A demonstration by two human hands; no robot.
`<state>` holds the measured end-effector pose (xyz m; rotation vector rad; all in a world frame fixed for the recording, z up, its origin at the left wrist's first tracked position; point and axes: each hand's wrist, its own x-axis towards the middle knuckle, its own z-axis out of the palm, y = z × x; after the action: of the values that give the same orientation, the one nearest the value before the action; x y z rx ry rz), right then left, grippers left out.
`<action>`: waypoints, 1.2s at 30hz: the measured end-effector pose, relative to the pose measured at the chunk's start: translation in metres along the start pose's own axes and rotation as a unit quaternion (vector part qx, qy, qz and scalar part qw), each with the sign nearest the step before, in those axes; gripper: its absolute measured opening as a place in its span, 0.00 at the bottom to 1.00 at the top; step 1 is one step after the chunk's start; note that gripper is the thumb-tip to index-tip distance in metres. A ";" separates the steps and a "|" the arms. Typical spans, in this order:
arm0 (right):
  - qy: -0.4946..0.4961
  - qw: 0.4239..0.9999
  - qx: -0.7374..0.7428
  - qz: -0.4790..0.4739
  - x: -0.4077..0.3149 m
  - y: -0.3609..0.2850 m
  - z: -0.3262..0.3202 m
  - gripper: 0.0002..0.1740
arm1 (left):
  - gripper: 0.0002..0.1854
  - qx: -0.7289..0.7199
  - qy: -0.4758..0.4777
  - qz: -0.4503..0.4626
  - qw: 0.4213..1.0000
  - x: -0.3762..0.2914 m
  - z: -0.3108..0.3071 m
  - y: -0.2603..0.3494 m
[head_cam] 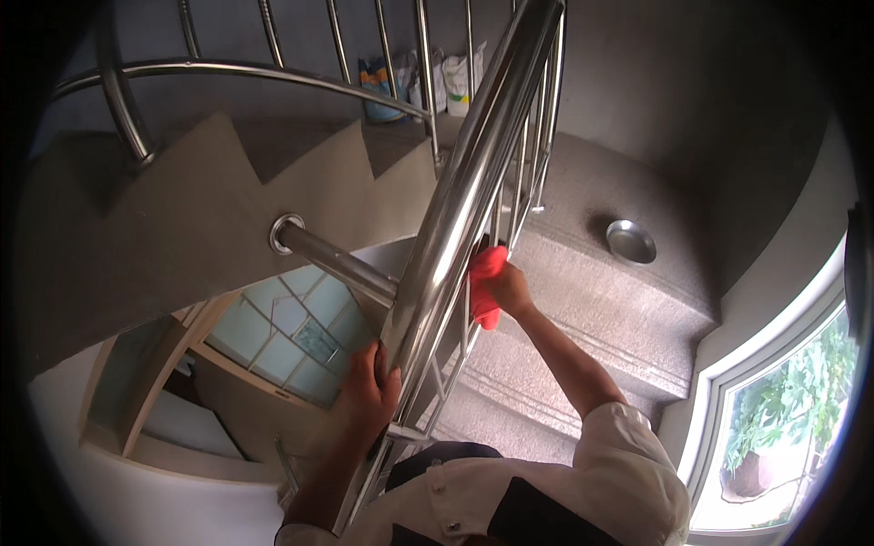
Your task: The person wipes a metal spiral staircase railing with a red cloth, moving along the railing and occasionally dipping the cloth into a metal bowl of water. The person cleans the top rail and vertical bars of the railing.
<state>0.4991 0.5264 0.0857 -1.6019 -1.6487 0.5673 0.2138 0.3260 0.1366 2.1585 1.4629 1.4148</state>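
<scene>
A polished stainless steel handrail runs steeply up the picture in front of me. My left hand grips its left side low down, the fingertips partly hidden behind the metal. On the railing's other side, my right hand holds a bunched red cloth against the thin steel balusters below the rail. Part of the cloth lies behind my fingers. A horizontal steel tube joins the railing to the side of the upper stair flight.
Speckled stone steps descend along the right, with a round metal bowl on an upper tread. Filled bags stand behind the far balusters. A window lies at right. Left of the rail, the stairwell drops to a tiled floor.
</scene>
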 end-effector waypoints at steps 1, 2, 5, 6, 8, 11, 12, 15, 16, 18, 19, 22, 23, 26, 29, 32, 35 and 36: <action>0.041 0.991 0.102 -0.072 -0.008 -0.029 -0.022 0.18 | 0.25 0.010 0.018 0.012 1.000 0.000 -0.004 -0.003; 0.077 0.967 0.201 -0.137 -0.016 -0.053 -0.042 0.16 | 0.25 0.018 0.032 0.021 0.999 -0.001 -0.006 -0.003; 0.094 0.946 0.241 -0.194 0.046 -0.025 -0.037 0.16 | 0.26 0.032 0.020 0.006 0.999 0.001 -0.001 0.007; 0.061 0.945 0.297 -0.120 0.084 0.037 -0.032 0.13 | 0.26 0.005 -0.003 0.009 1.000 0.004 0.014 0.014; 0.098 0.957 0.273 -0.012 0.099 0.009 0.004 0.10 | 0.26 0.029 -0.014 -0.002 0.999 0.005 0.009 0.012; 0.177 0.971 0.159 0.038 0.041 -0.067 0.041 0.15 | 0.26 0.046 0.009 0.025 0.999 0.004 -0.003 0.005; 0.200 0.968 0.150 -0.022 0.020 -0.057 0.054 0.17 | 0.26 0.024 0.004 0.021 0.999 0.005 -0.003 0.006; 0.267 0.940 0.158 -0.139 -0.028 -0.072 0.054 0.19 | 0.26 0.007 0.003 0.014 1.000 0.006 -0.010 0.006; 0.261 0.949 0.132 -0.122 -0.018 -0.062 0.050 0.16 | 0.27 0.012 0.002 0.018 1.000 0.005 -0.006 0.006; 0.242 0.965 0.073 -0.076 0.019 -0.019 0.045 0.18 | 0.27 0.012 -0.011 0.008 1.000 0.001 0.002 0.006; 0.132 0.974 0.177 0.040 0.055 -0.002 0.028 0.13 | 0.27 0.006 -0.015 0.002 1.000 0.003 0.008 0.008; 0.010 0.800 0.596 0.065 0.075 -0.063 -0.027 0.10 | 0.27 0.036 -0.013 -0.004 0.999 0.003 0.001 0.008; 0.004 0.802 0.595 0.050 0.075 -0.065 -0.026 0.11 | 0.27 0.043 -0.017 -0.004 0.999 0.001 0.001 0.007; 0.090 0.921 0.377 0.037 0.039 -0.067 0.004 0.18 | 0.27 0.035 -0.033 -0.054 0.997 -0.001 0.001 0.001; 0.171 0.982 0.059 -0.048 -0.031 -0.055 0.048 0.31 | 0.27 0.035 -0.014 -0.035 0.999 -0.004 0.003 -0.003; 0.133 0.926 -0.053 -0.349 -0.099 -0.078 0.034 0.20 | 0.28 0.026 -0.002 -0.015 1.000 -0.006 0.002 -0.007; -0.060 0.831 -0.281 -0.476 -0.097 -0.071 0.044 0.11 | 0.27 0.035 -0.038 -0.087 0.995 -0.005 0.002 0.003; -0.173 0.823 -0.313 -0.441 -0.093 -0.071 0.044 0.10 | 0.27 0.041 -0.048 -0.118 0.991 -0.008 0.005 0.006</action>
<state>0.4133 0.4357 0.0925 -0.9189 -2.7837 -0.2295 0.2207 0.3183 0.1321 1.9875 1.7018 1.1744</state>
